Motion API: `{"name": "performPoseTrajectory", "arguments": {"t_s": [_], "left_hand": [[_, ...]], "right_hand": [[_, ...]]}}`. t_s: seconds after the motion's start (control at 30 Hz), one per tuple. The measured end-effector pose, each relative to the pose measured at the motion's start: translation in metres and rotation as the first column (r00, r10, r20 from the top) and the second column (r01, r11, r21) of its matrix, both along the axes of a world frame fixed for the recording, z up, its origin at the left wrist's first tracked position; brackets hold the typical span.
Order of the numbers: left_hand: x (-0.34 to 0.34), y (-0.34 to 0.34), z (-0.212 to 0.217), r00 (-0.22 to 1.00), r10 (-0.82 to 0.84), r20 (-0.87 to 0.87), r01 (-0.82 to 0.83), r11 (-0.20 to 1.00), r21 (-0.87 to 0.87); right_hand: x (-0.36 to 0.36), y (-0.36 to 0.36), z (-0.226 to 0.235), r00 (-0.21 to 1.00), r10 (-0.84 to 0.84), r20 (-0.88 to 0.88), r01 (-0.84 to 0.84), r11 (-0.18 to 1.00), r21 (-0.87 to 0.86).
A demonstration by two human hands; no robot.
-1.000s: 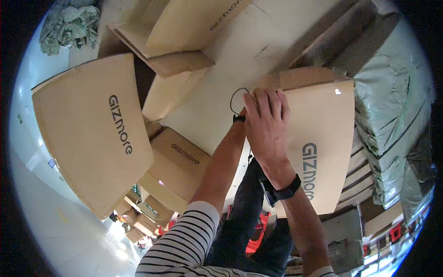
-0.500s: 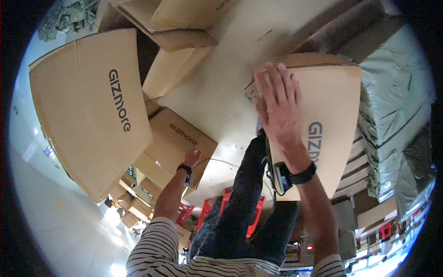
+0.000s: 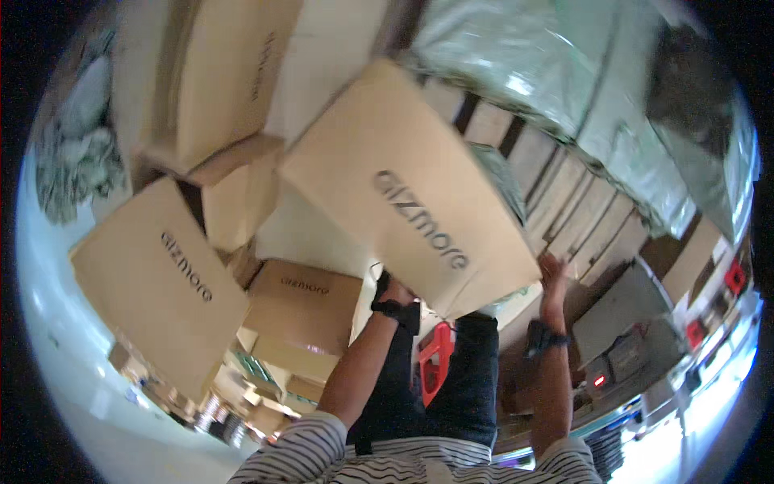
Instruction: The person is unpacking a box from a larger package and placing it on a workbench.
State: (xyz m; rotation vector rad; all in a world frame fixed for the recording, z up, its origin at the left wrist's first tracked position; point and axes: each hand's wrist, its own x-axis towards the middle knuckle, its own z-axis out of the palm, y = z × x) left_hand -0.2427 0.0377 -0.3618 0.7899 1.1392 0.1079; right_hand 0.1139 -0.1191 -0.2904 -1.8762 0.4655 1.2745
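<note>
A large brown cardboard box (image 3: 339,153) with dark lettering hangs tilted in front of me, its long face toward me. My left hand (image 3: 397,290) is at its lower left edge, with the fingers mostly hidden behind the cardboard. At the lower right corner, my right hand (image 3: 554,284) presses against the box with the fingers pointing up, somewhat blurred. The box is held between the two hands. A dark band circles each wrist.
More cardboard boxes stand at the left: a big one (image 3: 153,282), a lower one (image 3: 302,302) and a tall one (image 3: 222,89). Wrapped stacks (image 3: 516,56) line the upper right beside stacked flat cartons (image 3: 564,181). A red plastic stool (image 3: 435,363) is by my legs, a grey machine (image 3: 629,315) to the right.
The view has turned. The box has swung from the right to the middle and tilted. My left hand has come to its lower edge; my right has shifted from its top to a corner.
</note>
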Motion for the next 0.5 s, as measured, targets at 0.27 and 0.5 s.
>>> {"name": "performPoseTrajectory", "arguments": {"t_s": [0.27,0.5], "left_hand": [[-0.03,-0.026,-0.062,0.955,-0.142,-0.262,0.08,0.969,-0.233],[-0.025,-0.063,-0.108,0.911,-0.004,-0.413,-0.1,0.968,-0.23]], "right_hand": [[0.03,0.054,-0.16,0.928,0.352,0.123,-0.373,0.871,0.319],[0.052,0.053,-0.218,0.461,0.819,0.341,-0.825,0.537,-0.175]]}}
